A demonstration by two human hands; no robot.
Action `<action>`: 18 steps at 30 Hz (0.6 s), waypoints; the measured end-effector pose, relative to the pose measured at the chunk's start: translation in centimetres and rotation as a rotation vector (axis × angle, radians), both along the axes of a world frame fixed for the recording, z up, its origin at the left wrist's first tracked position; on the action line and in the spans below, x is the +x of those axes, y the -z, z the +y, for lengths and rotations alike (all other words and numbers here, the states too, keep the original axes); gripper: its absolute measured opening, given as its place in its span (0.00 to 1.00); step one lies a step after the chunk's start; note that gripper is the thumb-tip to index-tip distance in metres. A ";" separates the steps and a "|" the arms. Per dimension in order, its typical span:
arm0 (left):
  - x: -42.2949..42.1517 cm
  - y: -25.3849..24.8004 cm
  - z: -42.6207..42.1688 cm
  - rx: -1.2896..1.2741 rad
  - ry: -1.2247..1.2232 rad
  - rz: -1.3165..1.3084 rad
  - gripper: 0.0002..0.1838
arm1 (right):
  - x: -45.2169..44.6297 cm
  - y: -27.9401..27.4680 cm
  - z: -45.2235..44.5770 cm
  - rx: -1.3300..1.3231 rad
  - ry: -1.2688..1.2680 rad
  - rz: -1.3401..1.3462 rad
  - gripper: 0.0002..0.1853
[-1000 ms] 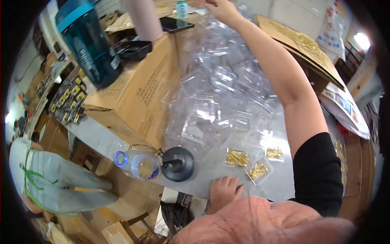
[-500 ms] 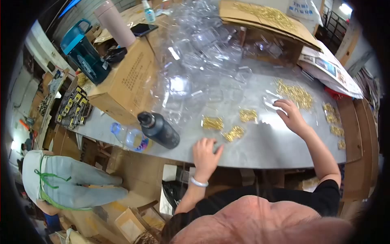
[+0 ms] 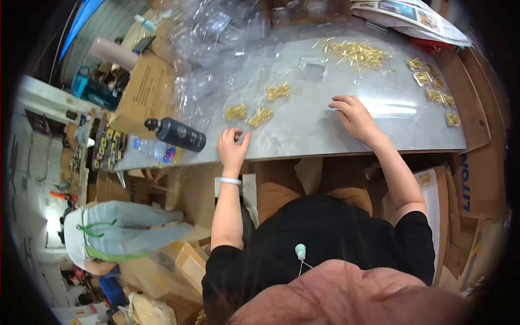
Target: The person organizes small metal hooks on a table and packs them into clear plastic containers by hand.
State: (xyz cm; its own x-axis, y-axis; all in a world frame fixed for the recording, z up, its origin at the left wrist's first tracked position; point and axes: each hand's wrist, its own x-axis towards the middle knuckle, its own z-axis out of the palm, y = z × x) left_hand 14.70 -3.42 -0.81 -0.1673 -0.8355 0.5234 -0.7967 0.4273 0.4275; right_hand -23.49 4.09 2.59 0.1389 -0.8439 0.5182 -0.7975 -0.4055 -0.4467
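My left hand [image 3: 233, 150] rests at the front edge of the grey metal table [image 3: 303, 132], fingers loosely bent, thumb apart, nothing visible in it. Just beyond it lie three small packs of thin gold metal pieces: a left pack [image 3: 235, 112], a front pack [image 3: 260, 116] and a farther pack [image 3: 278, 92]. My right hand [image 3: 355, 118] is over the right half of the tabletop, fingers stretched out and holding nothing I can see. Farther off are a clear plastic case [image 3: 313, 69] and a loose pile of thin gold pieces [image 3: 360, 55].
Clear plastic packaging [image 3: 200, 59] heaps up at the back left. A dark bottle [image 3: 181, 134], a plastic bottle [image 3: 157, 150] and a cardboard box [image 3: 145, 86] stand left. More gold packs [image 3: 440, 97] lie at the right edge. Another person [image 3: 124, 227] stands at left.
The head view has tilted down, showing more of my body. My right hand has drawn back from the clear plastic case near the gold pile. My left hand stays by the table edge.
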 end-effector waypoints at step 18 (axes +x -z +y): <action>-6.6 -3.3 2.9 0.037 0.420 0.237 0.05 | -5.4 -0.5 -1.9 0.225 0.212 -0.148 0.14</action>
State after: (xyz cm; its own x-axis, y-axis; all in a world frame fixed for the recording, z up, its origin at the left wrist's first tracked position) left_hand 8.07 -0.56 2.46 -0.3735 -0.7402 0.5591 -0.4374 0.6720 0.5975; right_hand -28.84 2.17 3.05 -0.1150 -0.9414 0.3170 -0.7732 -0.1156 -0.6236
